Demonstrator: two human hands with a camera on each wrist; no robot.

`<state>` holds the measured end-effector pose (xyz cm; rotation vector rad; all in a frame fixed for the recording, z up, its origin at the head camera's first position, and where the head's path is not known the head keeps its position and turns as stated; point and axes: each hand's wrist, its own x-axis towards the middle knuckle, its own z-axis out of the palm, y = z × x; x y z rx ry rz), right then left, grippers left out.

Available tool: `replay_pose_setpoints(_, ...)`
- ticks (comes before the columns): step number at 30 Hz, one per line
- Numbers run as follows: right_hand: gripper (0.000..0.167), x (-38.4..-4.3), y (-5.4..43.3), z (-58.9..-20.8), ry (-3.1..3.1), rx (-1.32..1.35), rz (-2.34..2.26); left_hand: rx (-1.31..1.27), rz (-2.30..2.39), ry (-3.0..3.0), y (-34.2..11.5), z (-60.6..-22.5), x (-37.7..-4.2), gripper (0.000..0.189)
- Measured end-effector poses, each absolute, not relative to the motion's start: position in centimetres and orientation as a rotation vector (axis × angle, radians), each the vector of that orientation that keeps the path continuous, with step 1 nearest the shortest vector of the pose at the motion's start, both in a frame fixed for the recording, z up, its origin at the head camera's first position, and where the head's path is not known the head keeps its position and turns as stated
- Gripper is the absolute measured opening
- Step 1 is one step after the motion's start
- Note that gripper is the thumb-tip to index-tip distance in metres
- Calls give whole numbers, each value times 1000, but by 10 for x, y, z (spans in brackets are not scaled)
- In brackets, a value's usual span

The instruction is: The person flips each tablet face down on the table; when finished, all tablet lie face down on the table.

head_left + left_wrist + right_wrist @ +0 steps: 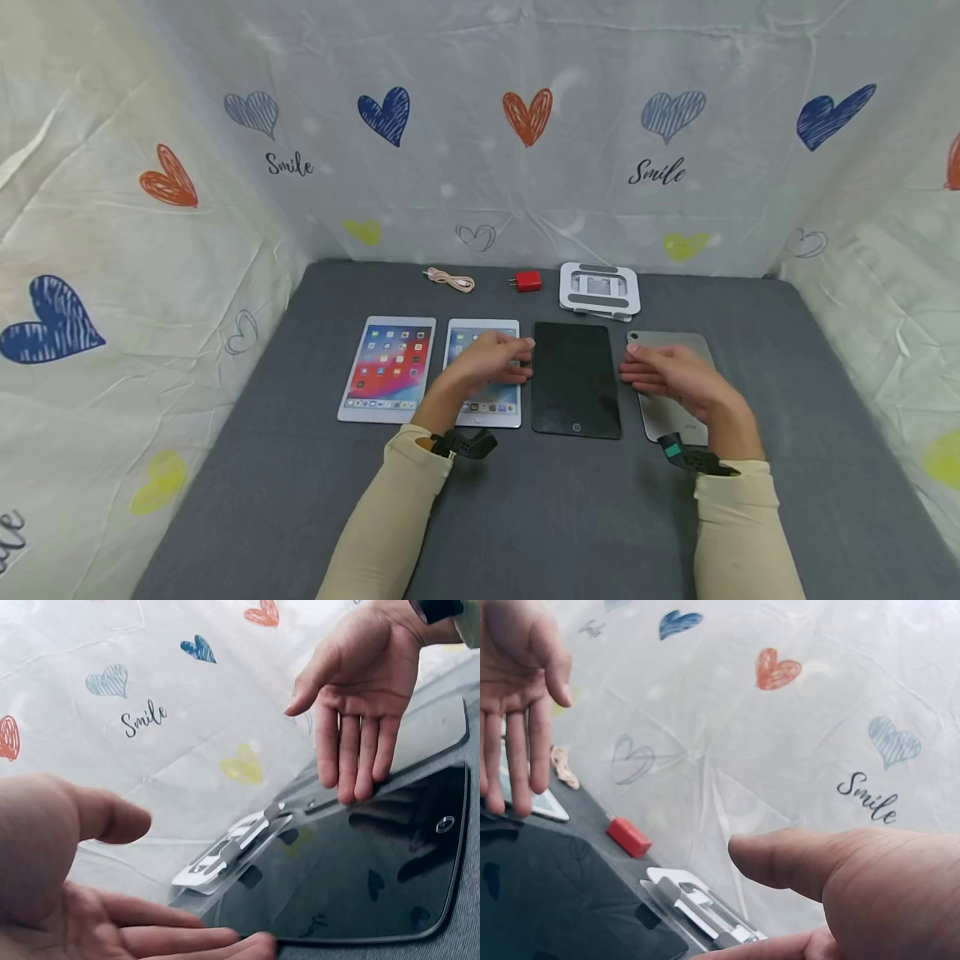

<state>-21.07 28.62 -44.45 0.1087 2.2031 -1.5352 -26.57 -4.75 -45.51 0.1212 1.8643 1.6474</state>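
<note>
A tablet with a black screen (576,379) lies flat on the table between my two hands. My left hand (491,362) is at its left edge, over a white tablet with a lit screen (491,408); its fingers are extended and hold nothing. At the right edge my right hand (675,375) is above a silver tablet lying back side up (675,417), fingers straight and palm facing inward. In the left wrist view the right hand's fingertips (352,791) come close to the black tablet's edge; whether they touch it I cannot tell.
Another white tablet with a lit screen (390,367) lies at the left. Along the back are a coiled cable (450,280), a red charger plug (527,282) and a folded white and grey stand (600,290). A heart-printed cloth (450,192) hangs behind the grey table (555,517).
</note>
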Motion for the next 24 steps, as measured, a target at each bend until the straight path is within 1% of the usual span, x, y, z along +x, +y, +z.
replay_pose_setpoints(6, 75, -212, 280, -448, 2189, 124, -1552, 175, 1587, 1857, -48, -455, -264, 65)
replay_pose_setpoints(11, 72, -214, 272, -449, 2219, 167, -1559, 145, 1597, 1841, -47, -455, -265, 68)
replay_pose_setpoints(17, 75, -216, 269, -448, 2207, 205, -1612, 117, 1627, 1824, -43, -455, -266, 68)
replay_pose_setpoints(22, 65, -213, 272, -449, 2131, 156, -1715, 138, 1613, 1802, -33, -458, -264, 64)
replay_pose_setpoints(24, 66, -210, 277, -450, 2096, 121, -1727, 158, 1608, 1793, -26, -459, -264, 63)
